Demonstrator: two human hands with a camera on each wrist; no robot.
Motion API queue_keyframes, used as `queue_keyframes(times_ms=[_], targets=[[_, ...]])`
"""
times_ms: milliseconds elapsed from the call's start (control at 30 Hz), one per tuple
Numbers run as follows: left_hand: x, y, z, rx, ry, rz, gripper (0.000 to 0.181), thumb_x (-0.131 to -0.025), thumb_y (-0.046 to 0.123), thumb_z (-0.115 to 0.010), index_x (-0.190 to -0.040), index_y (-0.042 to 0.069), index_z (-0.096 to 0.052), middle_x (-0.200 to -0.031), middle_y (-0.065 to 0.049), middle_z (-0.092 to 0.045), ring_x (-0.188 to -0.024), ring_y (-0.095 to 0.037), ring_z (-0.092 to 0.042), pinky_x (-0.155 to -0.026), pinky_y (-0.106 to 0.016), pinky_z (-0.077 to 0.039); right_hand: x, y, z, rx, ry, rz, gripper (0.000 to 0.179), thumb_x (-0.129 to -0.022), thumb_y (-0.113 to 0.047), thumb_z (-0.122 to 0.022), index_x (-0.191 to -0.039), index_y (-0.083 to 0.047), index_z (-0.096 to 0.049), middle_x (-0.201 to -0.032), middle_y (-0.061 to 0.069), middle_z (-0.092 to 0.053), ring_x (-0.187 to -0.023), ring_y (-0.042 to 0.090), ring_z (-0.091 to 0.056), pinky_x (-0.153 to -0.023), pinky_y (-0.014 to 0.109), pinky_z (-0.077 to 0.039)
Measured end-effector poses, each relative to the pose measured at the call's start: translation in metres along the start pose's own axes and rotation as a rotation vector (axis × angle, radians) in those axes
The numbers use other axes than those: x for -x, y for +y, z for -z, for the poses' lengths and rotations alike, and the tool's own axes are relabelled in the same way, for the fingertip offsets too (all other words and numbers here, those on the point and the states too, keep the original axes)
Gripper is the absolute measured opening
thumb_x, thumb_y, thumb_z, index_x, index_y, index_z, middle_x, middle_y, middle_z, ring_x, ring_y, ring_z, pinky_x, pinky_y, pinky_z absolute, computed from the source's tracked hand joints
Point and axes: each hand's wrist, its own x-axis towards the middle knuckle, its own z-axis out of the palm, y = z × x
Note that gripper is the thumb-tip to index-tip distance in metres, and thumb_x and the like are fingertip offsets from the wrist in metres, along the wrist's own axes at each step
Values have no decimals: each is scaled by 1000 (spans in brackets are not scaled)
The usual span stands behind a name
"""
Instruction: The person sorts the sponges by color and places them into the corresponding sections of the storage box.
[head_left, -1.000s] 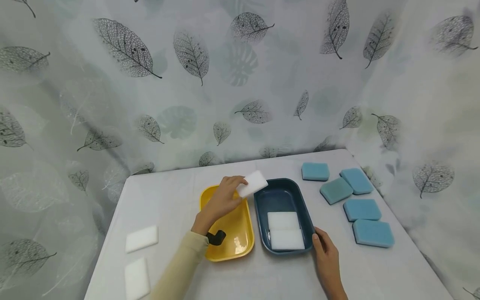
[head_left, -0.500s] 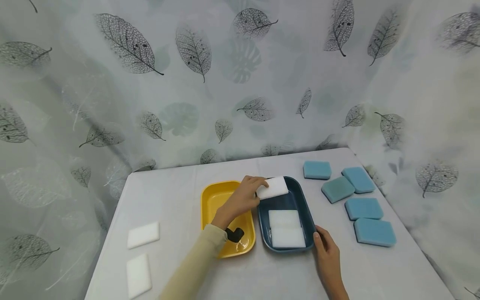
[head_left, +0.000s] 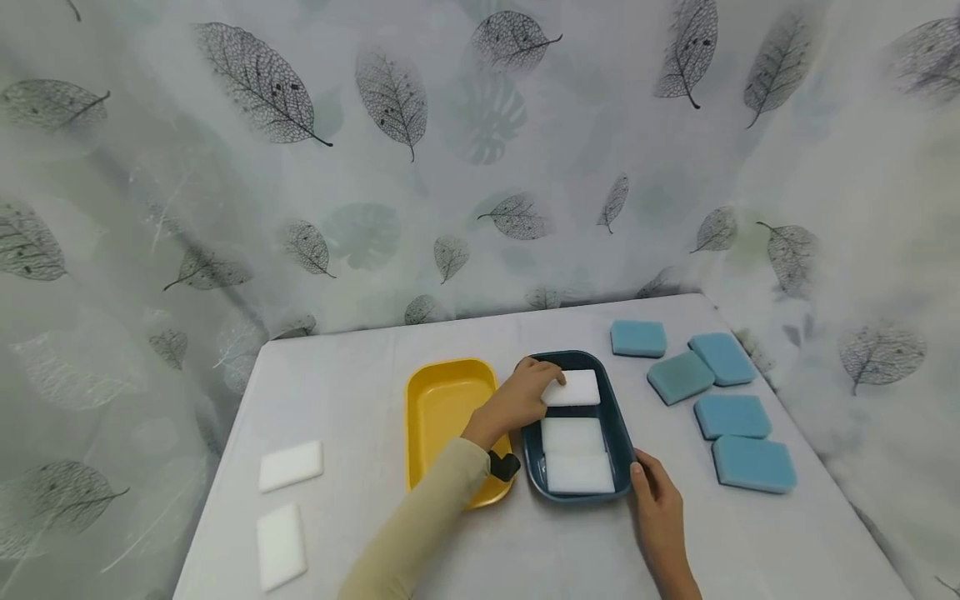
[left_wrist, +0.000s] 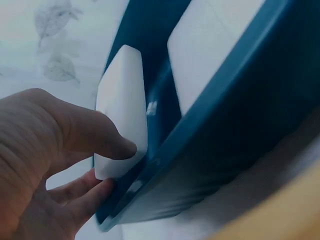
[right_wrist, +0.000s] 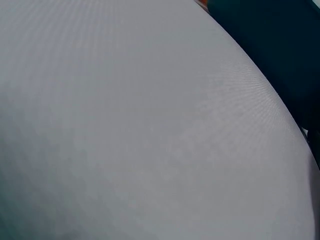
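Note:
My left hand [head_left: 516, 400] pinches a white sponge block [head_left: 582, 388] inside the far end of the dark blue tray [head_left: 617, 433]. In the left wrist view the thumb presses on the face of that sponge block [left_wrist: 122, 100], with fingertips beneath its lower end beside the tray wall. Two more white blocks, one [head_left: 572, 434] and another [head_left: 579, 474], lie side by side in the tray's near part. My right hand [head_left: 660, 521] grips the tray's near right rim, thumb on top. The right wrist view shows mostly white cloth and a dark strip of the tray [right_wrist: 270, 45].
A yellow tray [head_left: 414, 433] stands left of the blue one, partly under my left forearm. Two white blocks, an upper [head_left: 291, 467] and a lower [head_left: 281, 546], lie on the left. Several blue sponges [head_left: 753, 463] are spread along the right. A leaf-patterned curtain [head_left: 480, 167] closes the back.
My left hand has carried the white sponge block from above the yellow tray rightward and down into the far end of the blue tray. The right hand keeps its hold on the rim.

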Motion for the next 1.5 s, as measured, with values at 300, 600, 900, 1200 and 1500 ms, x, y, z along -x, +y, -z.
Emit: queue_keyframes(times_ms=[300, 600, 900, 1200, 1500], targets=[[-4, 6, -12, -120, -22, 34, 42, -94, 0, -65, -132, 18, -64, -148, 0, -60, -128, -21, -50, -108, -30, -51, 2, -3, -1, -5, -8, -8, 55, -111, -47, -43, -150, -8, -52, -152, 16, -55, -139, 29, -51, -95, -6, -34], [-2, 7, -17, -165, -83, 30, 45, -95, 0, -67, -135, 21, -64, -148, 1, -61, -126, -19, -55, -114, -29, -49, 2, -2, 2, 25, -19, -33, 61, -110, -52, -43, -150, -7, -51, -154, 19, -53, -143, 35, -50, -96, -3, -37], [-6, 27, -18, -240, -155, 45, 68, -98, 41, -71, -158, 29, -41, -165, -7, -40, -148, -30, -40, -122, -52, -41, -3, -4, 7, 22, -9, -15, 58, -111, -49, -44, -150, -7, -51, -154, 20, -53, -139, 33, -52, -90, -8, -32], [1, 46, -32, -346, -252, 82, 99, -82, 61, -82, -163, 36, -32, -173, -8, -24, -157, -29, -28, -125, -50, -36, -2, -5, 11, 5, -30, -52, 62, -110, -52, -43, -152, -8, -49, -156, 20, -50, -144, 35, -49, -92, -7, -33], [15, 58, -37, -449, -217, 96, 98, -80, 65, -82, -160, 29, -38, -164, -12, -36, -145, -30, -40, -113, -45, -48, 5, -1, 6, 20, -21, -67, 63, -109, -54, -42, -150, -7, -50, -153, 21, -52, -141, 37, -51, -88, -7, -32]])
